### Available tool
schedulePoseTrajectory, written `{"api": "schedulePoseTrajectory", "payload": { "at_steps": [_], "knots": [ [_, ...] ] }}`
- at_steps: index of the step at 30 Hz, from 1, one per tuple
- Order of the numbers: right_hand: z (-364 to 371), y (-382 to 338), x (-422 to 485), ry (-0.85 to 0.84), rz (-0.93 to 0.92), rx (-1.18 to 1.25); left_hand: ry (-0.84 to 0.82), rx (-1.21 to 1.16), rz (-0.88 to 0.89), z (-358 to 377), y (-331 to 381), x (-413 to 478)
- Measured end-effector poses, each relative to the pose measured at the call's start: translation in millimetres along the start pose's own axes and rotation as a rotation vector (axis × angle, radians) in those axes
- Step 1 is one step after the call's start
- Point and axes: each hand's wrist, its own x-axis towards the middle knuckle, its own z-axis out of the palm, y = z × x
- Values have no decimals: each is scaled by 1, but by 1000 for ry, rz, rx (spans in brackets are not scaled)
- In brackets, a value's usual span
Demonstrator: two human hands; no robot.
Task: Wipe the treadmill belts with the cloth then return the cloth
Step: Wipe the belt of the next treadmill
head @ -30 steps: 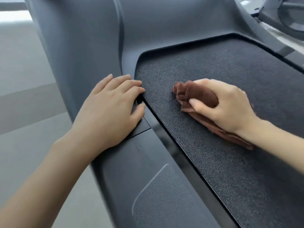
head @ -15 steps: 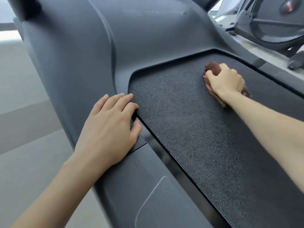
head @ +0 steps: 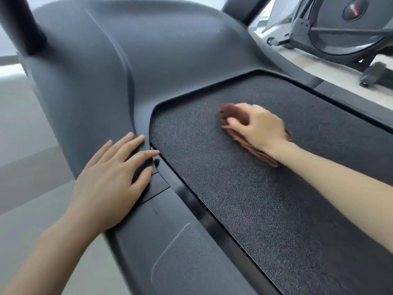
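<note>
At the far left, pale grey floor [head: 25,188] runs beside the treadmill. Next comes the left hand [head: 110,177], lying flat with fingers straight and slightly spread. Its palm is on the dark side rail [head: 170,220], its fingertips reach onto the grey motor cover [head: 95,81], and it holds nothing. Just beside those fingertips begins the black textured belt [head: 244,209]. Toward the belt's front end, near the cover's edge, the brown cloth [head: 230,114] lies bunched on the belt under the right hand [head: 259,126], whose fingers curl over it while the thumb presses its side; both are blurred. A fold of cloth trails out beneath the wrist. Past the belt's far edge, at the upper right, another exercise machine [head: 344,35] stands
</note>
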Motion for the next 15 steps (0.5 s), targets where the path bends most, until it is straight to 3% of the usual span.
{"api": "schedulePoseTrajectory", "payload": {
  "at_steps": [5,9,15],
  "knots": [
    [-31,104,-38,72,348,-158,27,-18,-40,0,3,-2],
    [-35,98,-67,117,513,-202,110,-80,-55,2,5,-1],
    [-45,6,-120,51,214,-48,254,-198,-175,3,8,-9]
  ]
}}
